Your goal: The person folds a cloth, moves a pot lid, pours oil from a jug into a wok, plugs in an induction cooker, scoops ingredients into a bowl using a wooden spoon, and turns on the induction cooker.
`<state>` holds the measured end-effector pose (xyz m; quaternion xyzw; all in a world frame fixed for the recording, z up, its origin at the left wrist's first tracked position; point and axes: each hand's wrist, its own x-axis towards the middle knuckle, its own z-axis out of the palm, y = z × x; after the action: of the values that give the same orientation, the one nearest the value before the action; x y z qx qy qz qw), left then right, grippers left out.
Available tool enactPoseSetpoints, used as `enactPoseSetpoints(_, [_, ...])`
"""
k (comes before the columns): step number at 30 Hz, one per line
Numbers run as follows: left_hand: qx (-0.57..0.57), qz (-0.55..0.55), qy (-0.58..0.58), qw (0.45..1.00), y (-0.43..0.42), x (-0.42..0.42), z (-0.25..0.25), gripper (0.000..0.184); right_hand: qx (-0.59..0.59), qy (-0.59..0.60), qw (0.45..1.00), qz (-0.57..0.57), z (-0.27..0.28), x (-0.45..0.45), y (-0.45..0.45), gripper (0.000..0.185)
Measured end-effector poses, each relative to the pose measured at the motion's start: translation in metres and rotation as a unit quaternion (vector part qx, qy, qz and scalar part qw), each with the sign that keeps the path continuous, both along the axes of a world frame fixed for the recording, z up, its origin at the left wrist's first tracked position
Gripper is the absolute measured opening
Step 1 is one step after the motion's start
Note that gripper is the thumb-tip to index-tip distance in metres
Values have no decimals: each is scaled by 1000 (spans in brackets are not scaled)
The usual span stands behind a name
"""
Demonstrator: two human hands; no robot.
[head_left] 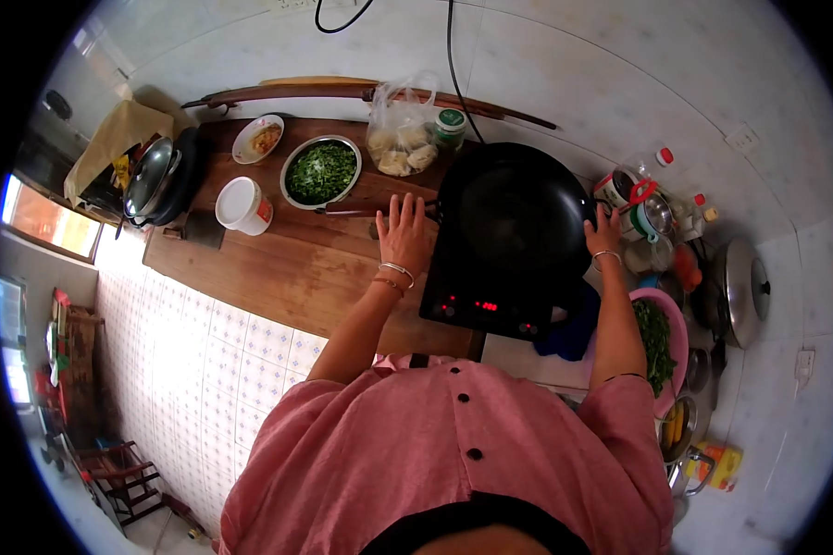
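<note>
A black wok [518, 208] sits on an induction cooker [477, 305] with red digits lit on its panel. My left hand [403, 236] is spread over the wok's long wooden handle [347, 211], fingers extended and not wrapped round it. At the wok's right rim, beside its small side handle, is my right hand [603, 231], with fingers apart and nothing visible in them. The inside of the wok looks dark and shiny. Left of the wok stands a metal bowl of chopped greens [322, 173].
Behind the bowl are a plastic bag of pale pieces [403, 139] and a green-lidded jar [450, 128]. Leftward stand a white tub [244, 205], a small bowl [258, 139] and a lidded pot [153, 180]. Bottles [662, 162] and a pink basin of greens [680, 338] are at right.
</note>
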<state>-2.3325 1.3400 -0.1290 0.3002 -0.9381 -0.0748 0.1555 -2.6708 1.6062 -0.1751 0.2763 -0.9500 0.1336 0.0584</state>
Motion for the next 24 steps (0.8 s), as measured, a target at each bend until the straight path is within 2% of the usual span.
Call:
enactPoseSetpoints(15, [3, 16, 4, 1000, 4, 13, -14, 76, 25, 30, 999, 11, 2, -10, -10, 61])
enactPoseSetpoints(18, [2, 17, 8, 1000, 5, 13, -16, 77, 12, 20, 1000, 18, 9, -5, -9, 62])
enactPoseSetpoints(20, [3, 13, 12, 1000, 5, 13, -16, 78, 35, -29, 999, -7, 17, 1, -10, 61])
enactPoseSetpoints(24, [2, 6, 12, 1000, 5, 11, -10, 78, 11, -4, 1000, 11, 7, -1, -3, 61])
